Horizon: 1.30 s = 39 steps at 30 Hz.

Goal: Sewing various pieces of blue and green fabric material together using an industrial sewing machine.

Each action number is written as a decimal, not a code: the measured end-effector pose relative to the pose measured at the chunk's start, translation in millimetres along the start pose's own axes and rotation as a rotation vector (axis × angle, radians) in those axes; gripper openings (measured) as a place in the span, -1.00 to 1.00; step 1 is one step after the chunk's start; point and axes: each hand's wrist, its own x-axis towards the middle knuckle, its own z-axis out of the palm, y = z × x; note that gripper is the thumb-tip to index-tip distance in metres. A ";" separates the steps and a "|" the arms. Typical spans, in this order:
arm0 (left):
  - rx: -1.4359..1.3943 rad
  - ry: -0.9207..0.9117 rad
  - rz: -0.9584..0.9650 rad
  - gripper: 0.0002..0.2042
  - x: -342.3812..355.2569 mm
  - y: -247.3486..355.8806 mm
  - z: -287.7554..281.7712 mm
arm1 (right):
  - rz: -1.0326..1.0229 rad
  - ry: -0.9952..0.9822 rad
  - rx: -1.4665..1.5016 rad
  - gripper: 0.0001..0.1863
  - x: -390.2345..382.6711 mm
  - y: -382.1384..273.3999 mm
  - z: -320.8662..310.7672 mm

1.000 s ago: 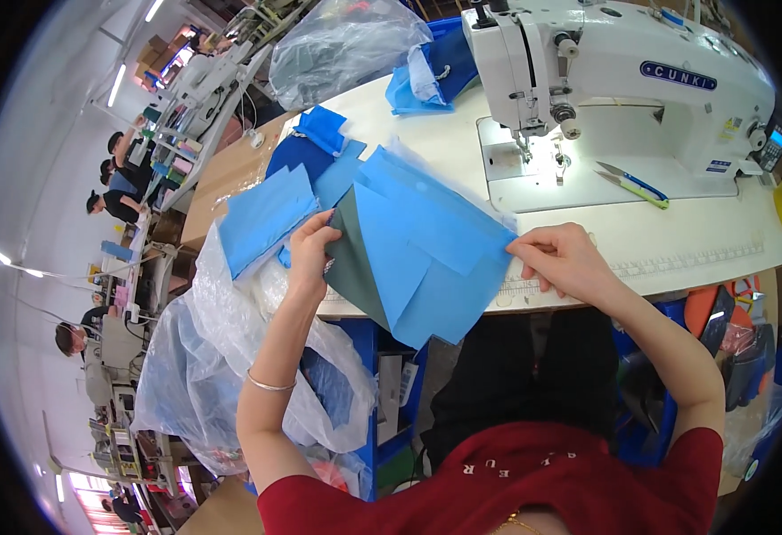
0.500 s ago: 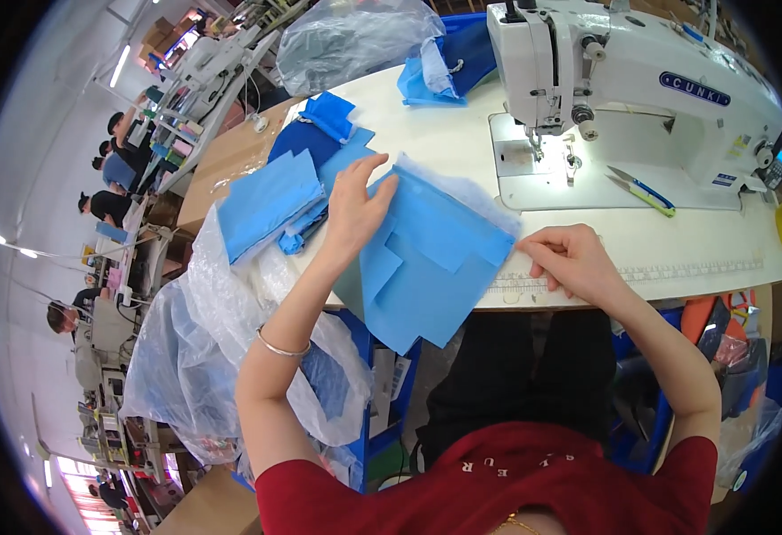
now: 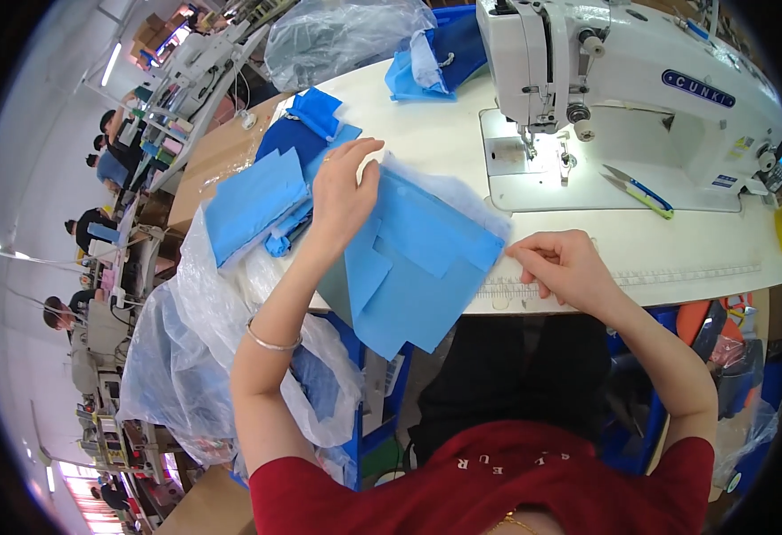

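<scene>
A light-blue fabric piece (image 3: 426,281) with stepped cut edges and a pale fuzzy layer under its far edge lies partly on the white table and hangs over the near edge. At its far left corner, my left hand (image 3: 344,192) rests with thumb and index finger apart. My right hand (image 3: 569,267) pinches at the right corner, thumb and index fingertips together at the cloth's edge. Left of my left hand lies a stack of folded blue fabric pieces (image 3: 255,201), with darker blue ones (image 3: 293,138) behind.
A white sewing machine (image 3: 622,71) stands at the far right, with thread snips (image 3: 638,192) on its bed. A ruler strip (image 3: 685,275) runs along the near table edge. Clear plastic bags (image 3: 177,348) hang at left. Another blue bundle (image 3: 435,67) lies behind. People work in the left background.
The view has shifted slightly. My left hand has moved a little farther away from me along the cloth's corner. My right hand stays at the right corner.
</scene>
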 end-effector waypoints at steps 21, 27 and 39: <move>-0.156 -0.097 0.500 -0.84 -25.2 41.4 50.9 | 0.152 -0.134 0.031 -0.71 7.8 -6.4 -16.7; -0.022 -0.495 0.320 -0.60 1.0 34.4 29.9 | 0.150 -0.154 0.000 -0.73 8.9 -10.1 -16.2; 0.024 0.334 -0.022 -0.82 39.9 -6.5 -92.1 | 0.129 -0.112 -0.028 -0.76 3.5 -8.7 -10.1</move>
